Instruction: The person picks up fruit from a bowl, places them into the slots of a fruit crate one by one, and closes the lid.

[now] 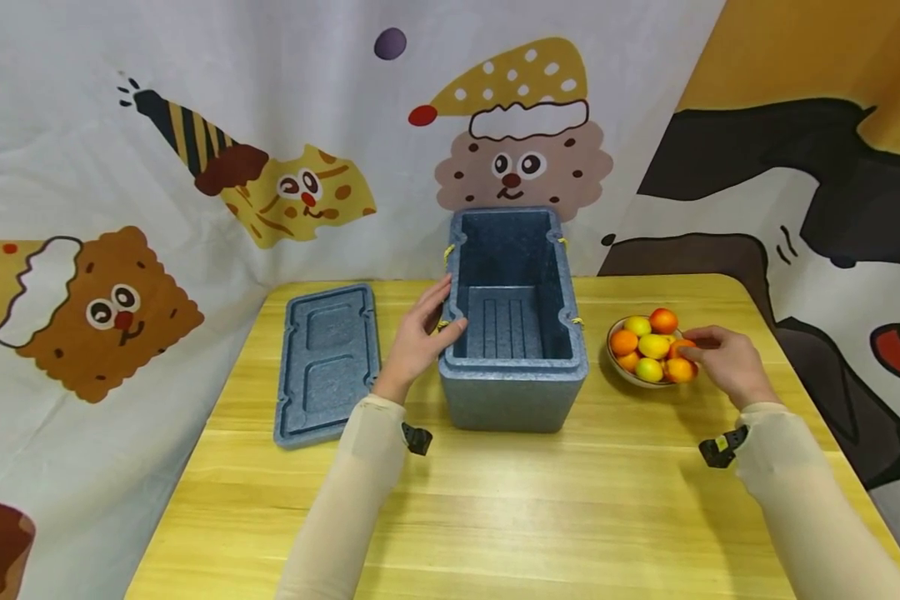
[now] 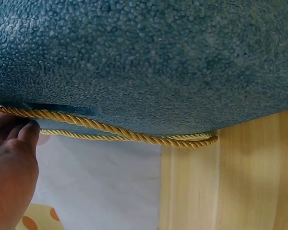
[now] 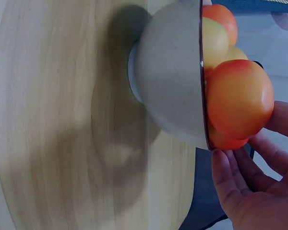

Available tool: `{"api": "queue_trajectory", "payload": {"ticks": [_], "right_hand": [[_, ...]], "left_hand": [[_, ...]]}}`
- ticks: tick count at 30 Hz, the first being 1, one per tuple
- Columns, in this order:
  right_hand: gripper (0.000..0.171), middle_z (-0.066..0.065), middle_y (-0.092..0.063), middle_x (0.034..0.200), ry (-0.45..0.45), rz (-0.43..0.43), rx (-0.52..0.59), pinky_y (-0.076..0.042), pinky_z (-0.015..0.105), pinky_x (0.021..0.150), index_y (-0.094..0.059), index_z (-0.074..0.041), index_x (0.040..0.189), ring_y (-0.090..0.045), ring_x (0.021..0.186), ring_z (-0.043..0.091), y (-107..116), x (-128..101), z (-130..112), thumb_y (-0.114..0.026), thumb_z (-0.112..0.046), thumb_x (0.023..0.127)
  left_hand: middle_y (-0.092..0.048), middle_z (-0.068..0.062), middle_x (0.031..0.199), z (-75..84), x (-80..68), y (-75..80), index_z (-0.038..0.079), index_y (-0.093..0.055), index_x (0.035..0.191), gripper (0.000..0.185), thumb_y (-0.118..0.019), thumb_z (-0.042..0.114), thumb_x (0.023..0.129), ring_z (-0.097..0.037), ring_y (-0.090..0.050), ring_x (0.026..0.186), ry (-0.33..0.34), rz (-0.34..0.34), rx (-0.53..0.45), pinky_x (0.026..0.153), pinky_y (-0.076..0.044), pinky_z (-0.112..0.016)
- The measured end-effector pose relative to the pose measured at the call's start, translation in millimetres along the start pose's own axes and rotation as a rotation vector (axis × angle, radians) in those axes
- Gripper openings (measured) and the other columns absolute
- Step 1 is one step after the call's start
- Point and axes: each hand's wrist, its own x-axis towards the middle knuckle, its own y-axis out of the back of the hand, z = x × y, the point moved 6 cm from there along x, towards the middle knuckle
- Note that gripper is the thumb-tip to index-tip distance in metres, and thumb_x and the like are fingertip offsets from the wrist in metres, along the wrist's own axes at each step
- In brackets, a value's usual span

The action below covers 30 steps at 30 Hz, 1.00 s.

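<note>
Head view, items by size. Desk [image 1: 495, 500]: yellow wood, set against cartoon-printed curtains. Foam box [image 1: 513, 321]: blue, open-topped, near the desk's back edge at centre; yellow rope handle [image 2: 129, 135] on its side. Judged light and stiff, easily dented; best held by the rim or the rope. Lid [image 1: 328, 360]: blue foam, lying flat toward the left edge, apart from the box. Bowl [image 1: 617, 358]: pale, toward the right edge, heaped with orange and yellow fruit. Orange fruit [image 3: 237, 98]: at the bowl's near rim, smooth, round, judged firm but apt to roll; take from the sides. Left hand [image 1: 422, 337]: fingers relaxed, thumb over the box's left rim, steadying it. Right hand [image 1: 723, 358]: fingers loosely extended, tips at the orange fruit, not yet closed round it.
</note>
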Motion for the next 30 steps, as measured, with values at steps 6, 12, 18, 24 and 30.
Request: {"api": "queue_trajectory", "payload": {"ticks": [6, 12, 18, 24, 30], "right_hand": [[0.052, 0.030, -0.049, 0.132, -0.007, -0.002, 0.004, -0.042, 0.049, 0.087, -0.053, 0.006, 0.133, -0.045, 0.114, 0.043, 0.9, 1.0, 1.9, -0.056, -0.034, 0.100], [0.054, 0.030, -0.049, 0.135, -0.014, 0.014, 0.013, -0.042, 0.053, 0.090, -0.051, 0.005, 0.138, -0.044, 0.119, 0.044, 1.4, 0.3, 2.8, -0.055, -0.035, 0.101], [0.057, 0.025, -0.054, 0.133, -0.023, 0.111, 0.047, -0.043, 0.044, 0.089, -0.052, -0.001, 0.141, -0.044, 0.123, 0.039, 6.1, -1.1, 5.8, -0.057, -0.038, 0.099], [0.055, 0.011, -0.061, 0.126, -0.013, 0.230, 0.140, -0.037, 0.026, 0.084, -0.058, -0.004, 0.138, -0.048, 0.115, 0.021, 14.8, -5.7, 8.3, -0.062, -0.040, 0.096], [0.054, -0.004, -0.063, 0.118, 0.007, 0.281, 0.246, -0.043, 0.006, 0.076, -0.059, -0.001, 0.136, -0.056, 0.097, 0.001, 21.9, -11.0, 10.3, -0.067, -0.033, 0.093]], "left_hand": [[-0.028, -0.022, 0.155, 2.9, -2.2, 0.3, -0.012, -0.034, 0.146, 0.060, -0.061, 0.002, 0.094, -0.033, -0.026, 0.143, 0.009, 0.010, 0.001, 0.113, -0.026, -0.043], [-0.028, -0.022, 0.155, 1.8, -2.0, 0.4, -0.011, -0.034, 0.146, 0.059, -0.061, 0.004, 0.096, -0.033, -0.026, 0.143, -0.007, 0.001, 0.011, 0.113, -0.026, -0.043], [-0.025, -0.021, 0.156, 0.7, -2.4, 0.0, -0.010, -0.033, 0.147, 0.059, -0.059, 0.005, 0.097, -0.032, -0.023, 0.144, -0.004, -0.009, 0.004, 0.114, -0.023, -0.040], [-0.025, -0.020, 0.157, -0.2, -2.6, 0.2, -0.010, -0.032, 0.147, 0.059, -0.059, 0.005, 0.097, -0.032, -0.023, 0.144, -0.005, -0.006, 0.016, 0.114, -0.023, -0.043], [-0.024, -0.020, 0.157, -0.3, -3.3, -0.6, -0.009, -0.032, 0.148, 0.059, -0.058, 0.006, 0.098, -0.032, -0.023, 0.144, -0.001, -0.003, 0.037, 0.114, -0.023, -0.046]]}}
